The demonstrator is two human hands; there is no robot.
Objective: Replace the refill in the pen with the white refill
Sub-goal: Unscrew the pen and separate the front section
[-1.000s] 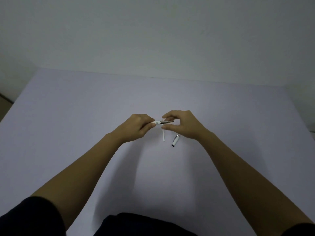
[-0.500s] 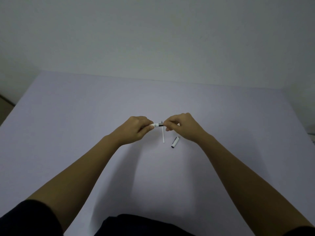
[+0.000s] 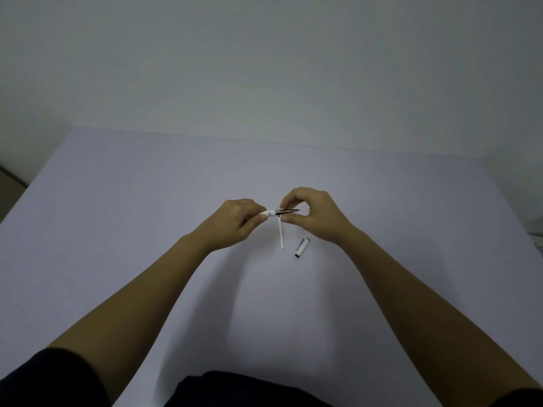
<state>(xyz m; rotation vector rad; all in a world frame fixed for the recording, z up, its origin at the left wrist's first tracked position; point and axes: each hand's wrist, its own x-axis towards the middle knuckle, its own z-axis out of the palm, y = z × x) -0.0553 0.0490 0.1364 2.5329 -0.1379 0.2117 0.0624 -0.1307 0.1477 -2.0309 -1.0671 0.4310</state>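
Note:
My left hand [image 3: 235,220] grips the white pen barrel [image 3: 269,213], which lies level above the table. A dark, tapered front section [image 3: 288,211] sticks out of the barrel to the right. My right hand [image 3: 316,214] curls around that dark part, index finger above it and thumb below; the fingertips look very close to it, contact is unclear. The thin white refill [image 3: 281,234] lies on the table right under the pen, pointing towards me. The white pen cap [image 3: 302,247] with its silver tip rests on the table, right of the refill.
The work surface is a wide pale lilac table [image 3: 117,230] against a plain wall. Its left edge drops off at the far left, and its right edge is near my right forearm. My dark sleeves show at the bottom.
My right hand's fingers have lifted off the dark front section and spread into a loop around it, so more of that dark part shows. My left hand has kept its hold.

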